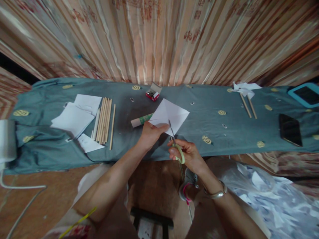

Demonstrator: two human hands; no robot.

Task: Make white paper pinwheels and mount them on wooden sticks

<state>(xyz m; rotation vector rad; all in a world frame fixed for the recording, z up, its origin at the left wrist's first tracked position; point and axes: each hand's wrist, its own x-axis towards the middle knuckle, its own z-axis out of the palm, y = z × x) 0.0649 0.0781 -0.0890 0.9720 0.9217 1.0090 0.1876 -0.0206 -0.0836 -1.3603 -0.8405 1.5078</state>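
Observation:
My left hand [152, 133] pinches a square sheet of white paper [171, 113] by its near left edge, thumb on top. In my right hand [185, 153] are scissors [179, 155] with pale green handles, fingers through the loops. The scissor blades reach into the near corner of the sheet and point toward its middle. Partly under the paper lies a glue stick or tube [140, 120] with a green and white wrapper. Just beyond it stands a small open red box [152, 93] with small dark items inside.
White paper sheets [72, 116] and several wooden sticks [103, 121] lie on the green cloth [124, 139] at left. Paper pinwheels [245, 89] on sticks, a dark phone [290, 129] and a blue-framed device [305, 94] are at right. A plastic bag of paper pieces [274, 196] sits below.

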